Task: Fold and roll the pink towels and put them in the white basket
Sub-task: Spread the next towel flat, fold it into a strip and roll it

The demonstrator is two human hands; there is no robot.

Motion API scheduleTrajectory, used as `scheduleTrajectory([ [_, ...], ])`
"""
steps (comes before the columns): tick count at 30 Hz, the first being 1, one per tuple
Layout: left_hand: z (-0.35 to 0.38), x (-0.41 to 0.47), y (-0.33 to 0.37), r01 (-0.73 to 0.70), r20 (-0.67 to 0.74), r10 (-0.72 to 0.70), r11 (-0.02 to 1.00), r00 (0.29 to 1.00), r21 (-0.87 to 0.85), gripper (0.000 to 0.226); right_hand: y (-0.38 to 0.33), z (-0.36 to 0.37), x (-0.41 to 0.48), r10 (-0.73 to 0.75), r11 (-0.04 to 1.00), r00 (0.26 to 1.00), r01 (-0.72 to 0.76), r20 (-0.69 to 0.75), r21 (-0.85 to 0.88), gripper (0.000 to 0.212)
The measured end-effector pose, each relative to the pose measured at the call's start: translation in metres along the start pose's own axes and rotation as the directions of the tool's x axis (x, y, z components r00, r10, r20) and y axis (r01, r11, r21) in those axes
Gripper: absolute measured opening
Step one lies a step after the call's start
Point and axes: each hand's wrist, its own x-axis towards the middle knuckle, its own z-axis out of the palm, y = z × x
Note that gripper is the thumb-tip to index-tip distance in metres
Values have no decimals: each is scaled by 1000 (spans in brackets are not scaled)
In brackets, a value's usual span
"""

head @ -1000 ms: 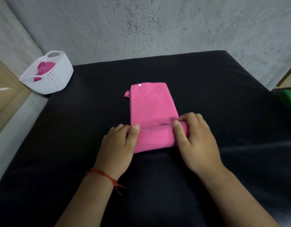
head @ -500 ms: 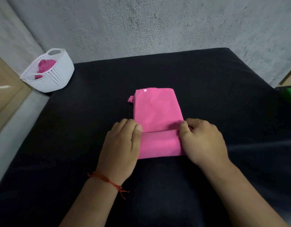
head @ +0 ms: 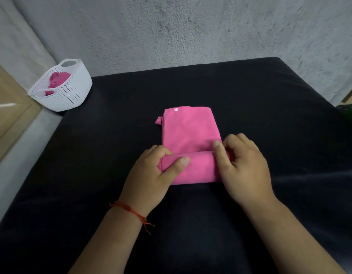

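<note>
Fingers (head: 155, 153) of left hand (head: 151, 180) and right hand (head: 244, 169) clamp the roll of the pink towel (head: 189, 131); most fingertips hidden.

Head cam, looks fwd/down, close over black table (head: 250, 91).

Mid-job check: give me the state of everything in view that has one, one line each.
pink towel: folded narrow, near end rolled, far part flat.
left hand: grips the roll's left end.
right hand: grips the roll's right end.
white basket: upright, stored towel inside.
</note>
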Motion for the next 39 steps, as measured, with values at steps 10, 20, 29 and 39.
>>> scheduleTrajectory([
  [10,-8,0,17,140,166,-165,979,972,150,53,-19,-19,2,249,930,931,-153,268,-333,41],
  [20,-8,-17,3,-386,128,367,906,921,175,57,-17,-14,4,351,911,927,-304,134,-280,32],
  [29,-8,-5,7,-113,183,99,991,978,67,58,-3,-12,-2,13,999,998,-15,65,37,32],
  [39,-15,-5,29,48,251,-98,979,963,198,53,-18,-24,1,238,952,912,-153,333,-264,45],
])
